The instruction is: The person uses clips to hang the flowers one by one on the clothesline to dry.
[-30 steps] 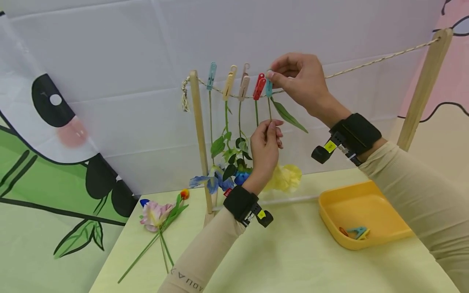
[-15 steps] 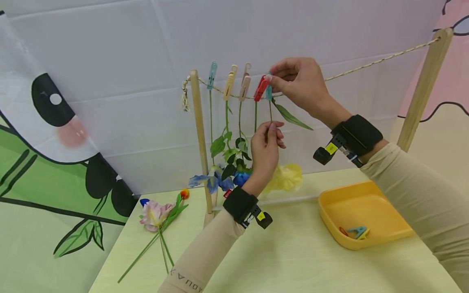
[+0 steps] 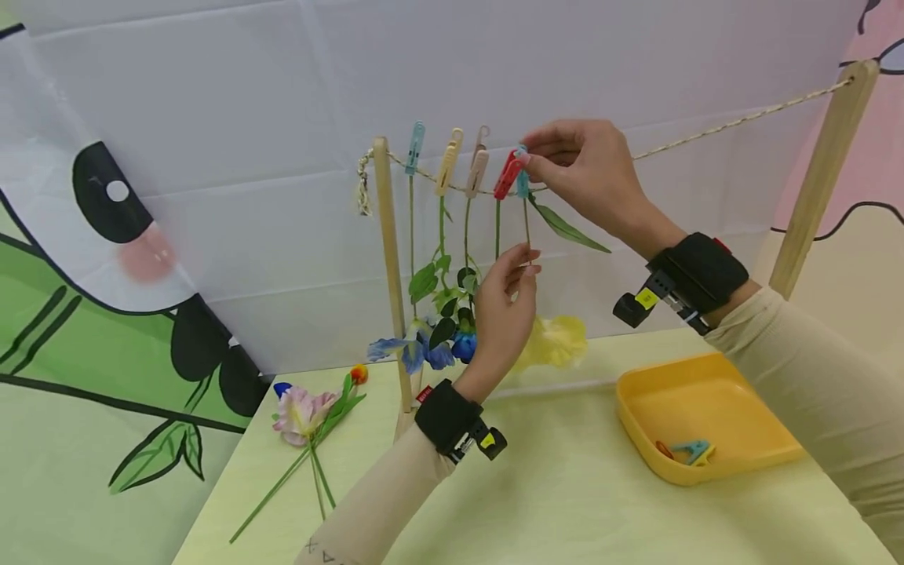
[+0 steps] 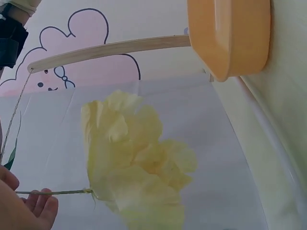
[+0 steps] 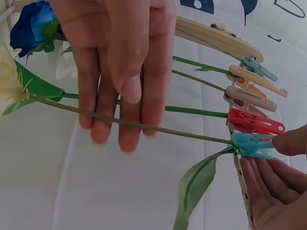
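Right hand [image 3: 589,176] up at the rope [image 3: 741,122], pinching the top of a light blue peg [image 3: 522,176] between thumb and fingertip. Peg clipped on the rope, just beside a red peg [image 3: 507,174], biting the top end of a thin green stem [image 3: 526,224]. Stem hanging straight down from the peg, with one long green leaf [image 3: 568,229] sticking out to the side near the top. Yellow flower [image 3: 554,342] at the bottom end of that stem, head down, just above the table [image 3: 565,502]. Left hand [image 3: 504,302] lower down, fingers straight and loose, lying against the stem but not wrapped round it; thumb free in front of the fingers in the right wrist view. More pegs along the rope: a blue-green one [image 3: 415,147], a pale yellow one [image 3: 448,162] and a tan one [image 3: 477,166], each with a green stem hanging under it. Blue flowers [image 3: 431,349] and dark leaves bunched low by the wooden post [image 3: 391,267]. Second post [image 3: 822,173] holding the other end of the rope. Pink flower [image 3: 300,413] lying flat on the table near the corner, with a small orange bud beside it. Yellow tray [image 3: 706,392] on the table, with a few spare pegs [image 3: 688,450] inside.
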`<state>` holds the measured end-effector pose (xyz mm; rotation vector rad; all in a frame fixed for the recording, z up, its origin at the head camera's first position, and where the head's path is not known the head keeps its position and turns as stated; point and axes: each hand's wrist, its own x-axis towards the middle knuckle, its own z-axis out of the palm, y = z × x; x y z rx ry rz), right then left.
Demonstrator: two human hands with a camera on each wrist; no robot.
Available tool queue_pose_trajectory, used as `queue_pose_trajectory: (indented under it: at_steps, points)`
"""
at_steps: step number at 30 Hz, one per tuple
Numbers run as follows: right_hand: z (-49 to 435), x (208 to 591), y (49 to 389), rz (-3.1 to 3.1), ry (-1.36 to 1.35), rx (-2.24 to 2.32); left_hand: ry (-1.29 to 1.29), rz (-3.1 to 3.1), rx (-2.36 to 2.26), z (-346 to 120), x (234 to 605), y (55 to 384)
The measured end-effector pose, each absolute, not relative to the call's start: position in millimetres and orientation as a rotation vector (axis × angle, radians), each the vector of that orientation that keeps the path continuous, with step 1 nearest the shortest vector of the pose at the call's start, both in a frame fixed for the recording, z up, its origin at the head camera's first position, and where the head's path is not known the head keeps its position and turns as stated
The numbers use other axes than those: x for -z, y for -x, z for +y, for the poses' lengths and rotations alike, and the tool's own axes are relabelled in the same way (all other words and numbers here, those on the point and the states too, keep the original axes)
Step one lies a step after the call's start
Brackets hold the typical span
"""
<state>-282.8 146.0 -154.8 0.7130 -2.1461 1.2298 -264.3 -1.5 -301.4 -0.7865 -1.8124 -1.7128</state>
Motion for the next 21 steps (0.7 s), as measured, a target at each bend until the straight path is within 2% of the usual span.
queue_pose_trajectory:
  at_steps: [12,21]
  points:
    - [161.5,163.3,273.9,-1.904,-0.704,-1.216,1.022,-1.740,1.277,-44.2,304.3,234.8]
    - [185.3,177.5,253.3,-1.840,-0.734,-1.154,1.127,-1.749,0.878,-103.7,318.5,206.0]
